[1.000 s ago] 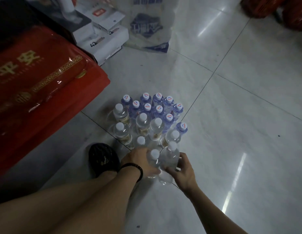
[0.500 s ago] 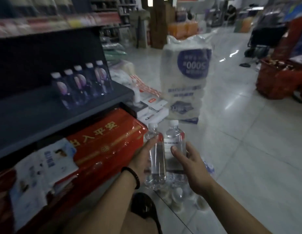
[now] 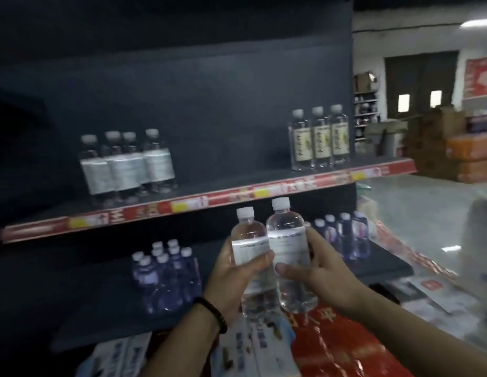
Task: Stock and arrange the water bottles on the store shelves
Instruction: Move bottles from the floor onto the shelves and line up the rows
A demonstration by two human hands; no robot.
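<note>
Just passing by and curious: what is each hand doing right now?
Left hand: holds the left water bottle, fingers curled round it.
Right hand: holds the right water bottle.

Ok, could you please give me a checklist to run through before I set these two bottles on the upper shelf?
1. Grip of the left hand on the left bottle: ok, fingers curled round its label.
2. Grip of the right hand on the right bottle: ok, thumb and fingers round it.
3. Both caps fitted: ok, white and in place.
4. Bottles upright: ok, near upright, side by side.
5. Room on the upper shelf: ok, a bare stretch between the grey-label group and the yellow-label trio.
6. Same product as the grey-label group: cannot tell, labels blurred.
</note>
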